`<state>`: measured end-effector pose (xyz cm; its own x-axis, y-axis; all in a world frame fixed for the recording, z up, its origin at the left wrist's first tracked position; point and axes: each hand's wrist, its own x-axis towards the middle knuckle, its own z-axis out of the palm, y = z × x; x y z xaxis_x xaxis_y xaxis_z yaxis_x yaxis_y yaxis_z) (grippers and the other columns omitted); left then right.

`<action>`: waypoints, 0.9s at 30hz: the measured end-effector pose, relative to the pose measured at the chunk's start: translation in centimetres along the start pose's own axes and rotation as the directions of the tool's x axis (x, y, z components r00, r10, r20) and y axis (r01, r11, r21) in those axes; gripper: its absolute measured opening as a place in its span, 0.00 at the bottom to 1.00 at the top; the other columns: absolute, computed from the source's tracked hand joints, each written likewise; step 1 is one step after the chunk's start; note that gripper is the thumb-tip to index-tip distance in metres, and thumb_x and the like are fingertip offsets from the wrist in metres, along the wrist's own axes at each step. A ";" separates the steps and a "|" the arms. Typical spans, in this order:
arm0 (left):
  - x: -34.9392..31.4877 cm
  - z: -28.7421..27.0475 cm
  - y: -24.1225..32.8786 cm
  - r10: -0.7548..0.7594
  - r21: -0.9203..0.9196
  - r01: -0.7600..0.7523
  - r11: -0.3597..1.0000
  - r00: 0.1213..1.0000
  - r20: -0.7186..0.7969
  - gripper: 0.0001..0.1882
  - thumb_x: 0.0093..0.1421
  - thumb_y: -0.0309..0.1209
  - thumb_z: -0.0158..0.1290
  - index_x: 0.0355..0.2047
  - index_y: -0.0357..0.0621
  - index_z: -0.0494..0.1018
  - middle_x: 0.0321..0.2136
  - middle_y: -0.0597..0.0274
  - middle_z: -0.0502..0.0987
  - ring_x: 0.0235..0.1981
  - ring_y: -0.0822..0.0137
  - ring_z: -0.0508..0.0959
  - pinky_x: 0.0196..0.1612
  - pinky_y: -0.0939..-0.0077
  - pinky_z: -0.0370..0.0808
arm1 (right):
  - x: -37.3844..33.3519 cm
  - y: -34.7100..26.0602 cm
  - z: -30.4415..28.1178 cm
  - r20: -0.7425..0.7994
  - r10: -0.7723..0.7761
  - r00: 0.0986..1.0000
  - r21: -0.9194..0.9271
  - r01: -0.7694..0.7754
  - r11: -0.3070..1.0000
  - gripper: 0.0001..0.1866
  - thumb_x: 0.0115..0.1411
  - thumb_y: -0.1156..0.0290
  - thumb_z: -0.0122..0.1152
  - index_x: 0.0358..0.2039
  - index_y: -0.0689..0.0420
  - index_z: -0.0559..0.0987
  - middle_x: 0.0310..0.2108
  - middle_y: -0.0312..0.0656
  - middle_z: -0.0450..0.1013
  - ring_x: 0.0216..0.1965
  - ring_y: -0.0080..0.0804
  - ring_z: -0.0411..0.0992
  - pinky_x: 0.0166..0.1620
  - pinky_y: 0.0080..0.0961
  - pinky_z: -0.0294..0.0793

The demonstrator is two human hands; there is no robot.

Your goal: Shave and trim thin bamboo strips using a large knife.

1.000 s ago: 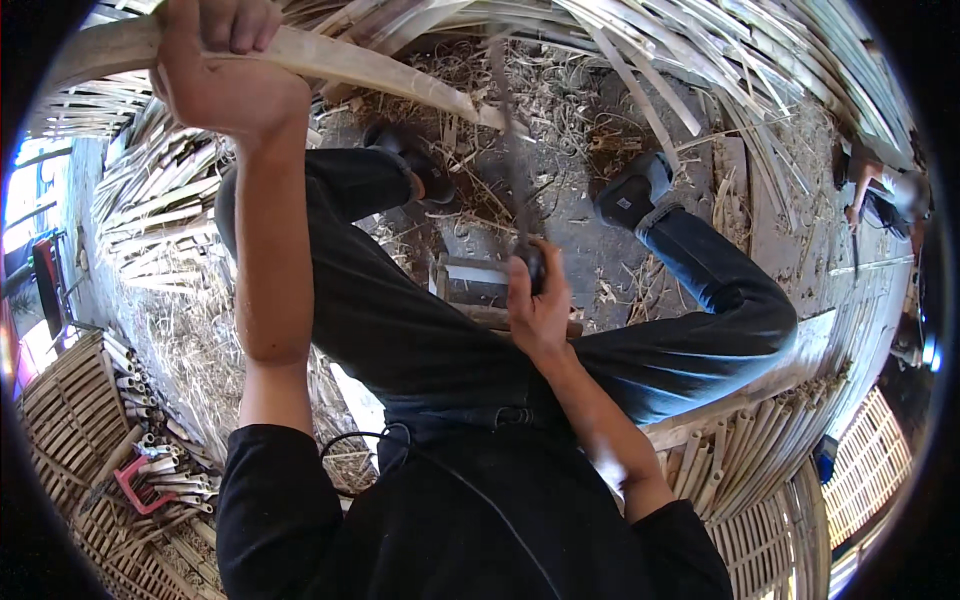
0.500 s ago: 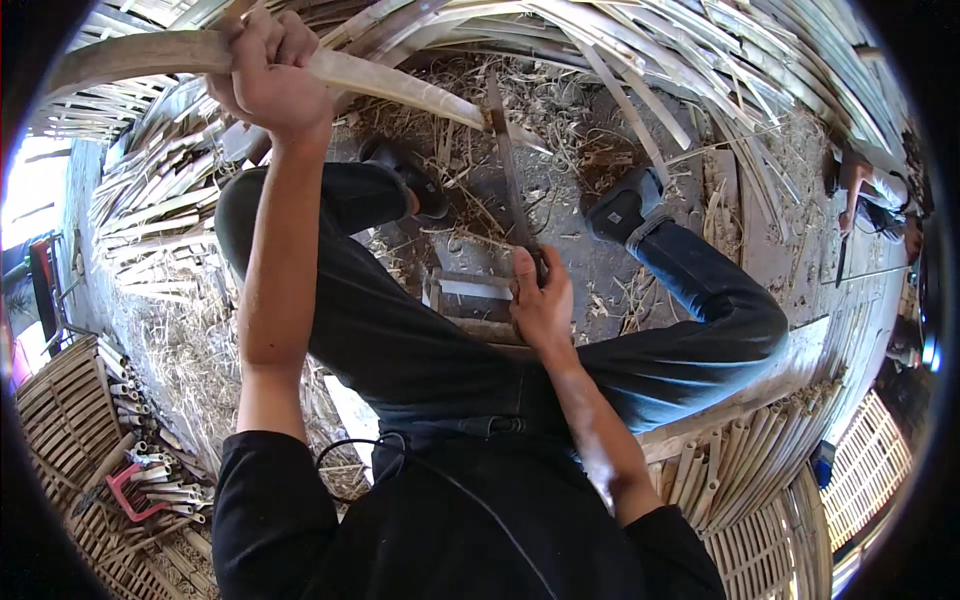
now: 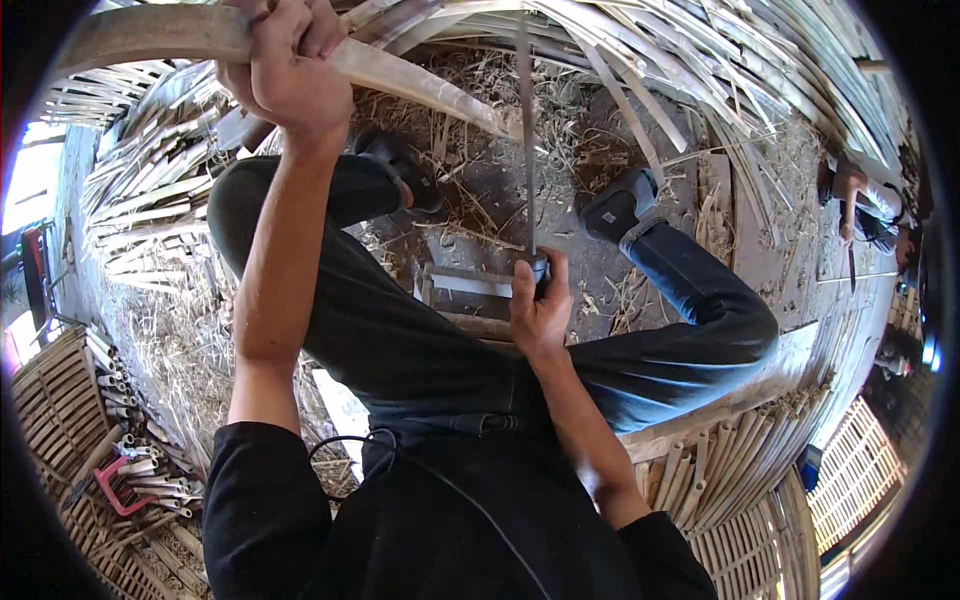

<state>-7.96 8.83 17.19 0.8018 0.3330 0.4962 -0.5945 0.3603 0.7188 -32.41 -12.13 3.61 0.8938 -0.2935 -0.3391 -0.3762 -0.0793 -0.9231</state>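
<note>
My left hand (image 3: 300, 80), raised at the upper left, is closed around a wide split bamboo strip (image 3: 415, 88). The strip runs from the upper left rim across to the middle. Between my knees, my right hand (image 3: 542, 312) grips a long-bladed knife (image 3: 528, 150) by its dark handle. Its narrow blade points away from me, close to the strip's far right end. Whether the blade touches the strip there, I cannot tell.
Bamboo shavings (image 3: 465, 185) litter the floor around my shoes. Long split strips (image 3: 690, 60) lie heaped beyond. Cut bamboo pieces (image 3: 700, 465) stand at the lower right. A pink-red C-shaped frame (image 3: 108, 490) lies lower left. Another person (image 3: 875, 195) works at the right edge.
The knife has swung from crossing the strip at a slant to standing nearly straight, by the strip's end. My left hand and the strip have shifted slightly right.
</note>
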 end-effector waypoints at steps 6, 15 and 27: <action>0.7 -1.4 -0.6 0.035 0.007 -0.035 0.999 0.993 -0.110 0.06 0.58 0.20 0.48 0.35 0.42 0.65 0.16 0.69 0.54 0.13 0.75 0.55 0.18 0.77 0.52 | 4.3 7.2 0.3 -0.015 0.007 1.000 -0.467 -0.013 0.884 0.31 0.67 0.45 0.55 0.49 0.64 0.71 0.37 0.65 0.76 0.42 0.68 0.74 0.44 0.51 0.71; 2.4 -1.9 0.9 0.027 0.120 0.002 0.993 0.971 -0.237 0.18 0.63 0.36 0.52 0.20 0.51 0.57 0.15 0.72 0.53 0.13 0.75 0.54 0.19 0.75 0.49 | 1.4 1.6 1.7 0.037 -0.043 0.998 -0.402 0.054 0.914 0.27 0.68 0.47 0.55 0.46 0.64 0.72 0.36 0.63 0.76 0.42 0.65 0.75 0.43 0.49 0.72; 4.5 -2.5 -0.8 0.076 0.194 0.000 0.981 0.919 -0.386 0.17 0.62 0.35 0.55 0.22 0.52 0.58 0.15 0.74 0.54 0.13 0.77 0.53 0.19 0.75 0.47 | 7.1 7.7 0.8 0.103 0.185 0.977 -0.492 -0.111 0.864 0.32 0.70 0.46 0.49 0.58 0.65 0.66 0.43 0.68 0.76 0.47 0.69 0.73 0.50 0.54 0.71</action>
<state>-4.04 12.16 17.62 0.6685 0.6698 0.3231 -0.5712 0.1842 0.7999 -28.77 -14.03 -6.02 0.8291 -0.2029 -0.5209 -0.5445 -0.5043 -0.6702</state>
